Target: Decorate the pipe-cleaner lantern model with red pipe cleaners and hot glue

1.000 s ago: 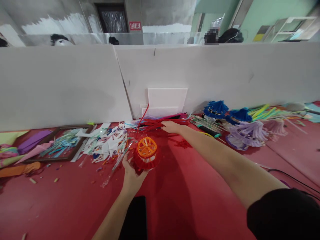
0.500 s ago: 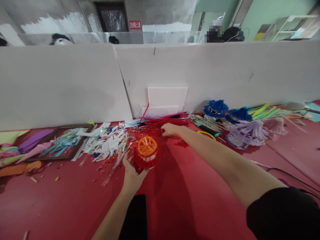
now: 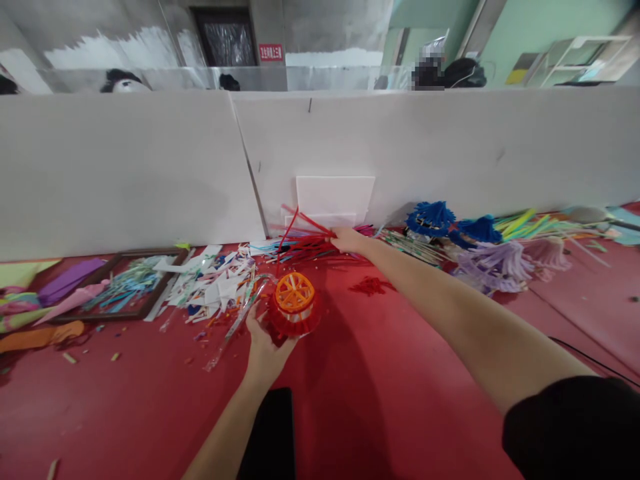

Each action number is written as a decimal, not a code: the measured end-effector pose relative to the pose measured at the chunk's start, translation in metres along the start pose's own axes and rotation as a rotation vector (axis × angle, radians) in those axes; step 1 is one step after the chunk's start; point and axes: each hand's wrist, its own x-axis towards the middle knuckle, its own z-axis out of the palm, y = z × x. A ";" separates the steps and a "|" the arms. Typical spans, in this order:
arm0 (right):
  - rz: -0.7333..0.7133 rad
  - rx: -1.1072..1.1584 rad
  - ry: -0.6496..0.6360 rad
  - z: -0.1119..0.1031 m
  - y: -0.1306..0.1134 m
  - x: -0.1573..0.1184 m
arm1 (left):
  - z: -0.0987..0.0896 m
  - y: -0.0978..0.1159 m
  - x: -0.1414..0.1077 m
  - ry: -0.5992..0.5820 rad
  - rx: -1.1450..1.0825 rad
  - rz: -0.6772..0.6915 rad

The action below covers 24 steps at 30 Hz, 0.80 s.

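Observation:
My left hand [image 3: 267, 350] is closed around the lower left side of a small round craft piece [image 3: 295, 300], which has an orange spoked top and a red fringed base. Farther forward, my right hand [image 3: 346, 240] grips some thin red strips [image 3: 315, 225] whose ends fan out to the left. Beneath them lies a pile of red, blue and purple strips [image 3: 305, 250] against the white partition. A small heap of short red pieces [image 3: 371, 286] rests on the red table below my right forearm.
White paper scraps [image 3: 215, 287] and a brown frame [image 3: 165, 293] lie on the left. Blue fringed pieces [image 3: 433, 219] and lilac ones [image 3: 500, 263] stand on the right. A black phone-like slab [image 3: 273, 433] sits near my left forearm. The white partition [image 3: 425, 147] closes off the back.
My right hand has moved slightly up and away, lifting red strips off the pile so their ends rise. My left hand and the orange-topped piece stay in place.

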 end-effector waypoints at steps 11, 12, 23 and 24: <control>0.130 0.634 0.514 -0.077 -0.014 -0.021 | 0.001 0.000 0.001 0.013 0.093 0.083; 0.115 0.717 0.537 -0.085 -0.018 -0.025 | 0.002 0.001 0.002 0.018 0.111 0.095; 0.059 1.655 0.177 -0.060 -0.068 -0.128 | 0.005 0.036 -0.025 0.289 0.421 0.515; 0.077 1.706 0.150 -0.045 -0.073 -0.138 | 0.005 0.049 -0.033 0.264 0.337 0.529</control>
